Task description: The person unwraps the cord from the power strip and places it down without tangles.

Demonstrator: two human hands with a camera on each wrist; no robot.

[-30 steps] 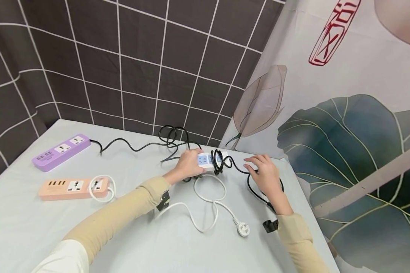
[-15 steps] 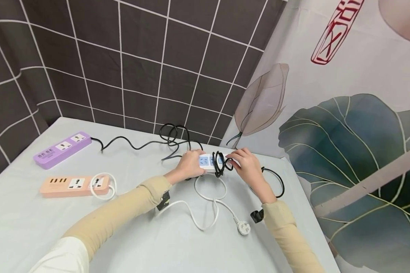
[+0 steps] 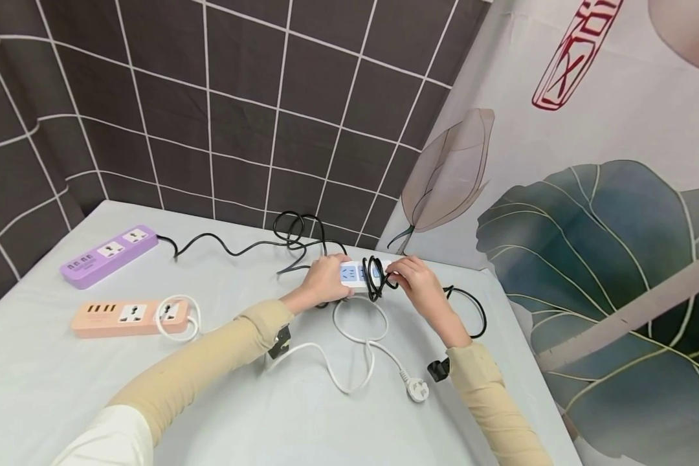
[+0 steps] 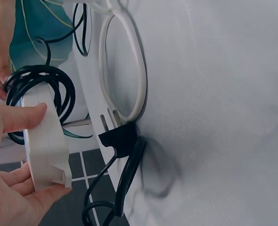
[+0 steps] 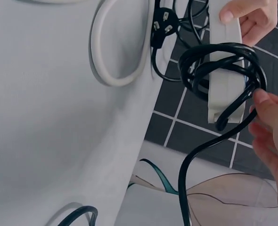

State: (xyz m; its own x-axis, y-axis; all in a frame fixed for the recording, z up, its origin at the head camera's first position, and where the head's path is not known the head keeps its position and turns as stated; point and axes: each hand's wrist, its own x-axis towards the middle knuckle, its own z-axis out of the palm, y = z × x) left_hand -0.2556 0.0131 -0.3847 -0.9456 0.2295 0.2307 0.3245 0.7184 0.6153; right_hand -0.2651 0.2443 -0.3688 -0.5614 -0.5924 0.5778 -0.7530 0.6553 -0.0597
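A white power strip [image 3: 349, 274] with blue sockets is gripped at its left end by my left hand [image 3: 324, 280]. In the left wrist view the thumb lies across the strip's side and the other fingers hold it from the opposite side. Several turns of black cord [image 5: 221, 48] wrap around the strip's other end. My right hand [image 3: 422, 288] pinches that cord beside the turns, seen closely in the right wrist view. From there the cord's loose length [image 5: 195, 153] runs down and away. A black three-pin plug [image 4: 120, 140] lies near the strip.
A purple power strip [image 3: 107, 257] with a black cable lies at the far left. In front of it lies an orange strip [image 3: 107, 318] with a white cord looped over it. A looped white cord ends in a white plug [image 3: 417, 389] nearer me. A tiled-pattern curtain [image 3: 239, 116] hangs behind.
My right hand has moved left from the open space beside the power strip and now pinches the black cord. My left hand keeps its grip in place.
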